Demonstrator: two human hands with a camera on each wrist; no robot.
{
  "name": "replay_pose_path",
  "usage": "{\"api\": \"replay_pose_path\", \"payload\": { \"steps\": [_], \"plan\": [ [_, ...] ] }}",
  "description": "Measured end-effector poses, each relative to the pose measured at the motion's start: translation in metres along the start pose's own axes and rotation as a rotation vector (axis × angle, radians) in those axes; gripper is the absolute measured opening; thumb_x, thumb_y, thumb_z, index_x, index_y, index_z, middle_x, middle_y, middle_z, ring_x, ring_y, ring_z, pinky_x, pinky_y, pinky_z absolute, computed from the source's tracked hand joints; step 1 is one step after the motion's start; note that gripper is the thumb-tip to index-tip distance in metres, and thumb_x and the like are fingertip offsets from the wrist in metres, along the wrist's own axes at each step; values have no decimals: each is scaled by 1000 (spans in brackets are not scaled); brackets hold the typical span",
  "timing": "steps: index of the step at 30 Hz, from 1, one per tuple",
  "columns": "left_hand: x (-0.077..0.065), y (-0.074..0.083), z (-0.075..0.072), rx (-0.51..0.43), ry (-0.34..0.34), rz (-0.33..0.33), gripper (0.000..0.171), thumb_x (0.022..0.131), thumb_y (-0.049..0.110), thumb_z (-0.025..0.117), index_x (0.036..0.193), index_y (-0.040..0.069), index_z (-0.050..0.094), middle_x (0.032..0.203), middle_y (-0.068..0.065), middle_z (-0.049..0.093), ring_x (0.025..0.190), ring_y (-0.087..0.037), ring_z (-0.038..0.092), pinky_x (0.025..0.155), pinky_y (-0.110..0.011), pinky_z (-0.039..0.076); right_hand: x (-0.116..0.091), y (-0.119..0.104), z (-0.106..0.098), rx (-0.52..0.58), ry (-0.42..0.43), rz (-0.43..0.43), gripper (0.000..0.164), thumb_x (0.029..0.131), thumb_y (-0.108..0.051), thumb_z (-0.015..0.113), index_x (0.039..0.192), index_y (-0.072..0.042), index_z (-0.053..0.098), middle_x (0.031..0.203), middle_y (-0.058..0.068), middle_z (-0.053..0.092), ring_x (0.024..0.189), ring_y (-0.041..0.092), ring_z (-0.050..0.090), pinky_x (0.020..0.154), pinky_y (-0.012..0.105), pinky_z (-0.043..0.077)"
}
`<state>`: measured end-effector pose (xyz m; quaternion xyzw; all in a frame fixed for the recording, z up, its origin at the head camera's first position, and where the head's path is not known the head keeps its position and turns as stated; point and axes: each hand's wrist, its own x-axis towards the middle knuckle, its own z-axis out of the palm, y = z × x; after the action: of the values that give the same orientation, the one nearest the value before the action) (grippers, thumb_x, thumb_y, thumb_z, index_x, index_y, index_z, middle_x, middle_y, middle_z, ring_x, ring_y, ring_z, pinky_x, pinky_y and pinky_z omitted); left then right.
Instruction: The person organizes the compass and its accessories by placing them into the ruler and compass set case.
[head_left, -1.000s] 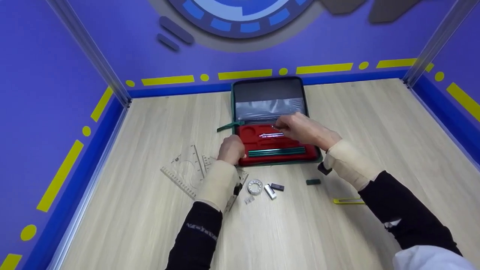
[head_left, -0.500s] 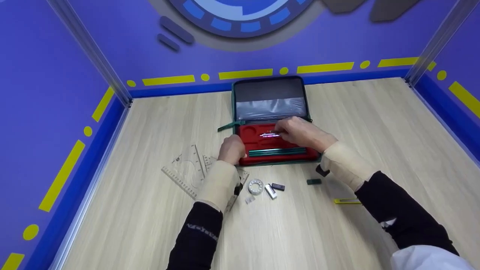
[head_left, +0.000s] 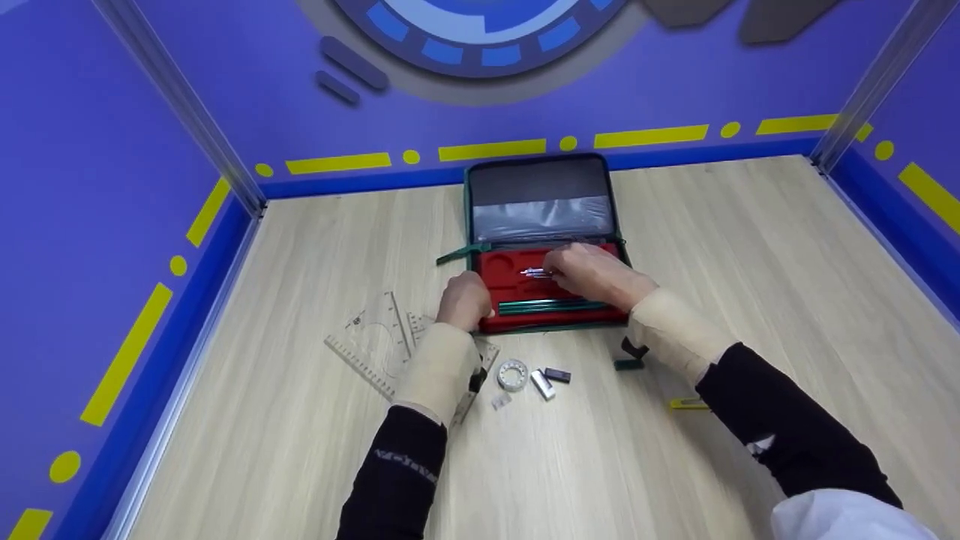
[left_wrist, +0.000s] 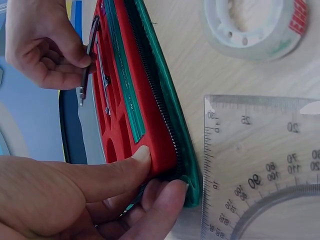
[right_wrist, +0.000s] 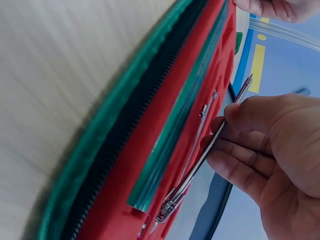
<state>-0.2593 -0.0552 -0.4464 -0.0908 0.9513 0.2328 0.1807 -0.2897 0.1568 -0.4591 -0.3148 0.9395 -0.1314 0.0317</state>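
Note:
A green zip case (head_left: 471, 259) lies unfolded, with a red moulded tray (head_left: 495, 282) in its near half. My left hand (head_left: 463, 301) grips the tray's near left corner, thumb (left_wrist: 120, 172) on top and fingers curled around the case edge. Over the tray, my right hand (head_left: 592, 271) pinches a slim metal drawing compass (right_wrist: 207, 147) between thumb and fingertips. The compass slants, its hinged end low by the tray. Another thin metal instrument (right_wrist: 196, 132) lies in a slot beside it. A green scale ruler (head_left: 551, 306) sits in the front slot.
Clear set squares (head_left: 367, 341) lie partly under my left forearm. In front of the case are a tape roll (head_left: 512, 375), a silver block (head_left: 542, 384), a dark block (head_left: 557, 375) and a small green piece (head_left: 627, 365). A yellow cutter (head_left: 686, 404) is partly covered by my right sleeve.
My right hand has come down and slightly nearer over the red tray with the drawing compass. The left hand stays at the case corner.

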Motion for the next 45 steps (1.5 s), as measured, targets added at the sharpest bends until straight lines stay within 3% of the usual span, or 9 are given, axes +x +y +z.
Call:
{"api": "replay_pose_path", "payload": {
  "steps": [8,15,24,35,41,45],
  "plan": [
    [-2,1,1,-16,-6,-16,8,88,3,81,94,-1,76,95,-16,68,65,-21,53,57,-30,48,2,0,8,-47,34,-17,13,98,-1,65,105,-3,75,95,10,74,76,21,65,76,41,59],
    [-2,1,2,-4,5,-28,10,88,4,81,94,-1,75,104,-18,68,72,-22,50,61,-31,48,2,-1,15,-70,67,-36,11,95,2,65,102,-2,74,94,11,73,77,23,66,76,42,59],
    [-1,1,3,2,5,-34,13,89,5,80,98,-2,75,103,-18,69,70,-22,54,59,-30,48,2,-2,19,-109,66,-55,10,96,1,66,103,0,75,96,15,71,82,26,69,78,40,60],
    [5,1,2,7,-24,-49,14,89,8,82,96,-1,75,94,-15,67,66,-21,53,56,-29,47,2,0,17,-19,81,-53,15,96,5,63,93,0,77,85,12,72,73,23,65,74,42,59],
    [2,2,3,13,2,-43,12,88,6,82,96,-1,75,100,-15,69,70,-21,53,59,-30,49,-1,-4,12,-31,14,-10,25,97,7,55,90,-2,78,66,6,58,61,20,52,59,35,48],
    [-1,2,2,12,22,-33,12,87,5,82,96,-1,75,106,-17,69,75,-22,54,63,-31,50,-4,-9,8,-72,-58,4,30,96,10,51,91,-3,78,73,7,58,65,21,54,59,33,45]
  ]
}}
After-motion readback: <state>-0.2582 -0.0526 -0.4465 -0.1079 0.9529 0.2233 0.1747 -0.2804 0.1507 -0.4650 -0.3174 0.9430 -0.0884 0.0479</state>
